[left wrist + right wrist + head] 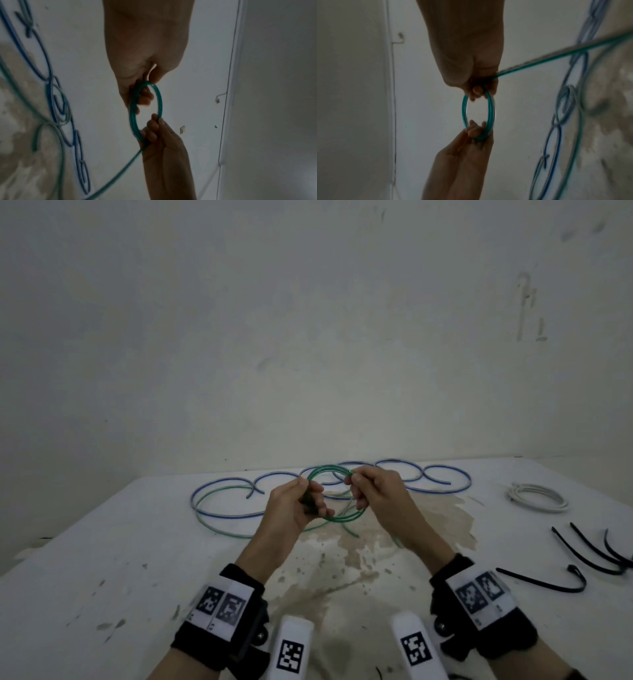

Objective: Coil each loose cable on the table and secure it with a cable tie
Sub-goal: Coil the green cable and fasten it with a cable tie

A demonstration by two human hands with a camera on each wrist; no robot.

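A green cable (pixel 329 467) is partly wound into a small coil held upright above the white table (pixel 137 542). My left hand (pixel 308 498) grips the coil's left side; my right hand (pixel 356 491) pinches its right side. In the left wrist view the left hand (pixel 145 83) holds the top of the coil (pixel 160 100), and the right hand (pixel 157 132) its bottom. The right wrist view shows the right hand (pixel 479 89) on the coil (pixel 491 108), with a loose green strand leading off to the table. Black cable ties (pixel 589 549) lie at the right.
A long blue cable (pixel 394 463) lies in loops along the table's back. The uncoiled green length (pixel 219 529) curves on the left. A coiled white cable (pixel 537 496) sits at the far right. A brown stain marks the table's middle. A wall stands close behind.
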